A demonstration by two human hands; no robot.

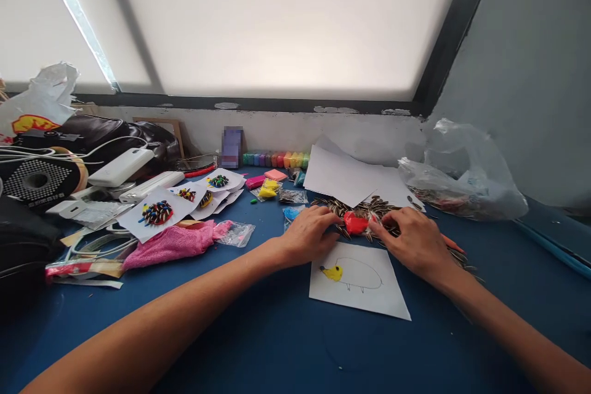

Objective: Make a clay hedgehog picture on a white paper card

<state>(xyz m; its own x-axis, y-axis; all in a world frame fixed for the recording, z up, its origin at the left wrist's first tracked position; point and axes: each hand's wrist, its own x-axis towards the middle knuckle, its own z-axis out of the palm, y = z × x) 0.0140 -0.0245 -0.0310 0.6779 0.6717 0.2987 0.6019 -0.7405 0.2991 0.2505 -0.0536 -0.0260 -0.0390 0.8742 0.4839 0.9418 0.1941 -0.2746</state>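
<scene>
A small clear packet of red modelling clay (355,223) lies between my hands, over a heap of striped sunflower seeds (376,204). My right hand (418,240) pinches the packet's clear plastic end with thumb and forefinger. On the other side, my left hand (311,234) is bent toward the clay, thumb and forefinger apart, its fingertips close to the red edge; whether they touch cannot be told. Just below the hands is a white sheet (360,305) with a pencil-outlined animal, its pointed head (333,273) filled with yellow clay, with a dark nose and eye.
Finished clay-and-seed cards (159,214) lie at left near a pink cloth (173,245). Yellow clay (269,188) and a row of coloured clay packs (277,159) sit farther back. Blank paper (339,175) overlaps the seeds; a plastic bag (466,178) stands at right.
</scene>
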